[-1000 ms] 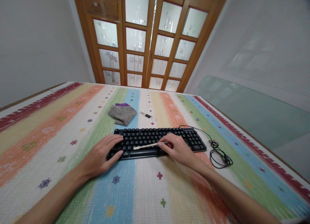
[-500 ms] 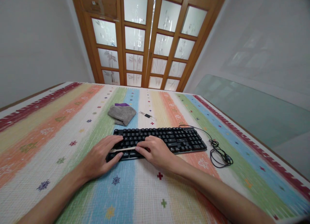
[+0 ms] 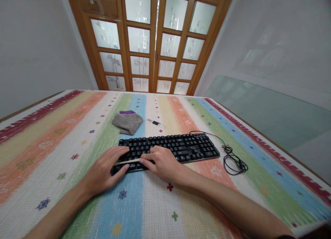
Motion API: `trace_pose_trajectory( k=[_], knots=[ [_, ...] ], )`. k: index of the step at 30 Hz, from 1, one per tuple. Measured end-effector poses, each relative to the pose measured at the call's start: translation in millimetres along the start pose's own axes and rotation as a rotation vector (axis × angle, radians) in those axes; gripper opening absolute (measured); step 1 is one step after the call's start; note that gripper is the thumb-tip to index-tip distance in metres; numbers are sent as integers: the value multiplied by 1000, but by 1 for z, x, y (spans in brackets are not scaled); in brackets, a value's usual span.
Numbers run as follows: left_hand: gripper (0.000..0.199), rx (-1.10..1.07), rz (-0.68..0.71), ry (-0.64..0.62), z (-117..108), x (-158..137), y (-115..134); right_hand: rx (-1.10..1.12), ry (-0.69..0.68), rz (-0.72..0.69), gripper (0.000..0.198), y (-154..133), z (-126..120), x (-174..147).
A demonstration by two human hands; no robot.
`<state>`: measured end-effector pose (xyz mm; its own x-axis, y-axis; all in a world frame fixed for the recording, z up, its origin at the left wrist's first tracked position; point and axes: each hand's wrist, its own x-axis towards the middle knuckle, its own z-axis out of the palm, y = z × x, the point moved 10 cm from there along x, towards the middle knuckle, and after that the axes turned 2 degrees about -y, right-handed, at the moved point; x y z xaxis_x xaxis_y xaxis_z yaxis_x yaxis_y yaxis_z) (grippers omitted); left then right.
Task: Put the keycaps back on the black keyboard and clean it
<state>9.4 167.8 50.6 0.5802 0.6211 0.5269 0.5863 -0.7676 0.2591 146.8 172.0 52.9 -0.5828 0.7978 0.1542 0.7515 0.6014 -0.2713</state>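
A black keyboard point(image 3: 181, 150) lies on the striped tablecloth, its left end under both my hands. My left hand point(image 3: 103, 168) is curved around that end, fingertips on the upper keys and the thumb apart near the front edge, holding it. Pinched between the thumb and fingers of my right hand point(image 3: 162, 163) is a thin pale stick point(image 3: 130, 161). It lies nearly level over the lower key rows and points left. Its far tip is close to my left palm and too small to make out.
Behind the keyboard lie a folded grey cloth point(image 3: 128, 122), a purple piece point(image 3: 127, 112) and a small clear item with a dark middle point(image 3: 155, 123). The keyboard's coiled black cable point(image 3: 234, 163) rests to the right. Beyond the table stand wood-framed glass doors point(image 3: 139, 56).
My right hand and the stick have shifted slightly left relative to the keyboard. My left hand stays at the keyboard's left end. The whole view has also moved a little.
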Motion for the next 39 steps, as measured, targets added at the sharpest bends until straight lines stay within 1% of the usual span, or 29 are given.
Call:
trace_pose_trajectory(
  k=[3,11,15,19,24,30,39],
  knots=[
    [39,9,-13,-5,0,0,-1,-4,10,14,26,4,-3,-5],
    [38,23,13,18,-1,-1,1,-38,18,28,27,23,-12,-26],
    [32,28,20,10,0,0,2,-19,27,14,26,34,-18,-36],
    [27,46,39,7,-1,1,5,-15,11,35,31,46,-21,-43],
    [27,64,65,5,-1,1,7,2,6,50,33,57,-25,-50],
    [26,61,77,19,-1,0,7,26,-45,77,36,70,-26,-59],
    [27,52,73,26,-2,-1,7,64,-13,78,43,88,-33,-75]
  ],
)
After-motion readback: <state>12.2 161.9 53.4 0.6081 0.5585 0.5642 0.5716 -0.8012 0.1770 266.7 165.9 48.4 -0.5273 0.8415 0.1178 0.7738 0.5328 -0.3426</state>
